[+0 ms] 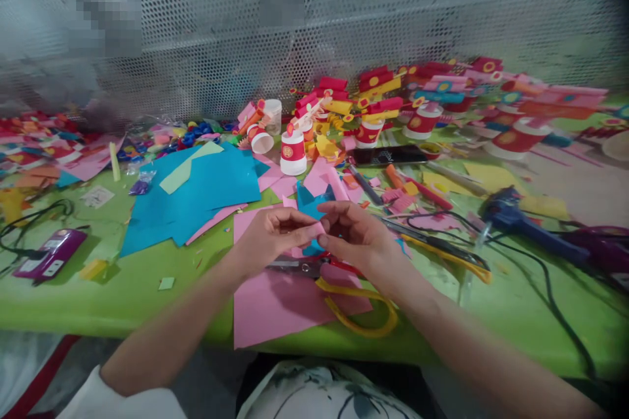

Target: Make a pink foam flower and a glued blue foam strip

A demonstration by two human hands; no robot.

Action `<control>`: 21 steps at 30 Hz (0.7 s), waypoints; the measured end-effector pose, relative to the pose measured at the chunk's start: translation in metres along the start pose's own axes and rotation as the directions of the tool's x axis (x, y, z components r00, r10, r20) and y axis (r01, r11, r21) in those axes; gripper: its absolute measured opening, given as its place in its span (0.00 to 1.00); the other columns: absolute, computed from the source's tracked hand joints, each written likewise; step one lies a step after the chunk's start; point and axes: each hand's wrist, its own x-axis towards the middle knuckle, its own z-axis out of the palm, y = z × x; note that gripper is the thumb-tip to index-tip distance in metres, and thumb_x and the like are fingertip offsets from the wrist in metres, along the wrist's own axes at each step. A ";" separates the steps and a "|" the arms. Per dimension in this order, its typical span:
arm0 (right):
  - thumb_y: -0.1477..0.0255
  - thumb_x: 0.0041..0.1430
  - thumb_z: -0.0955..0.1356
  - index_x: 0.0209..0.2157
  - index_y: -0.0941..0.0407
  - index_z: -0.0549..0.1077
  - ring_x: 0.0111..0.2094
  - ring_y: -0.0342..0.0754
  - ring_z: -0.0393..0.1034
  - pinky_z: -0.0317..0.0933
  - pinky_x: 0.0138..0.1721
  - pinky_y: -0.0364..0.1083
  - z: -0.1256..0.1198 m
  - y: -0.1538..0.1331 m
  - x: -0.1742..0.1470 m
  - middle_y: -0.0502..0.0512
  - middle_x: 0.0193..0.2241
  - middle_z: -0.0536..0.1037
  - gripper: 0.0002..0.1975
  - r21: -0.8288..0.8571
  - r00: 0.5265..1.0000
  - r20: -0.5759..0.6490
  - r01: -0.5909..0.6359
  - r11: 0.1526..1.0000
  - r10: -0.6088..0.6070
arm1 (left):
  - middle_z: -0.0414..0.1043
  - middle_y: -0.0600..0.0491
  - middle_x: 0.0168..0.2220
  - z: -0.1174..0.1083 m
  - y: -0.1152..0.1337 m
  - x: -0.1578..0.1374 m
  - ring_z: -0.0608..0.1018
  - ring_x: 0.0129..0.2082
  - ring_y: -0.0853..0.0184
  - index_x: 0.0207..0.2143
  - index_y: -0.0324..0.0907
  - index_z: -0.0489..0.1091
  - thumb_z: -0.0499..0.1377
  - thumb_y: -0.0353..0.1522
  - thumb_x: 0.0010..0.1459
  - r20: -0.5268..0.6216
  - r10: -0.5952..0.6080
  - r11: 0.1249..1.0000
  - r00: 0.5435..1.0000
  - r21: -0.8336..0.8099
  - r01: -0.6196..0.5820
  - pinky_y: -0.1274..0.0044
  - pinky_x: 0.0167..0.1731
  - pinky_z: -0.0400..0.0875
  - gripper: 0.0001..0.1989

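My left hand [275, 236] and my right hand [354, 236] meet above the middle of the work area. Between their fingertips they pinch a small piece of pink paper [317, 229]; its far side is hidden by the fingers. Below them lies a large pink sheet [275, 314]. Scissors [295, 266] rest on it under my hands, and a yellow looped handle [388, 321] shows beside my right wrist. A blue paper piece [307, 200] with cut edges lies just beyond the fingers.
Blue sheets [206, 190] lie to the left, near a purple power strip [52, 255]. A glue gun [535, 229] with a black cable [545, 281] and a yellow-black cutter [442, 251] are at right. Decorated paper cups [293, 152] and a phone [390, 154] stand or lie behind.
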 end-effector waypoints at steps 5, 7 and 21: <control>0.63 0.53 0.75 0.42 0.55 0.75 0.29 0.43 0.67 0.62 0.27 0.44 0.001 -0.013 -0.004 0.50 0.33 0.75 0.16 -0.146 1.000 -0.006 -0.021 0.989 0.020 | 0.76 0.54 0.31 0.001 0.003 -0.001 0.75 0.29 0.71 0.35 0.40 0.79 0.70 0.37 0.54 -0.030 0.108 0.991 0.994 0.084 -0.105 0.79 0.30 0.71 0.10; 0.62 0.56 0.73 0.36 0.55 0.76 0.25 0.41 0.64 0.57 0.24 0.43 0.001 -0.016 -0.005 0.48 0.27 0.74 0.12 -0.244 1.000 -0.011 -0.018 0.969 0.016 | 0.75 0.53 0.31 0.002 0.004 -0.002 0.75 0.30 0.71 0.35 0.40 0.79 0.69 0.36 0.55 -0.033 0.148 0.981 0.988 0.133 -0.142 0.78 0.30 0.70 0.09; 0.69 0.63 0.70 0.47 0.52 0.75 0.29 0.44 0.72 0.64 0.30 0.45 0.001 -0.010 -0.008 0.50 0.34 0.81 0.11 -0.541 0.983 0.124 0.183 0.821 -0.137 | 0.75 0.54 0.35 -0.010 0.005 0.000 0.77 0.34 0.70 0.33 0.41 0.71 0.67 0.37 0.57 -0.029 0.095 0.989 0.995 0.114 -0.091 0.79 0.34 0.72 0.11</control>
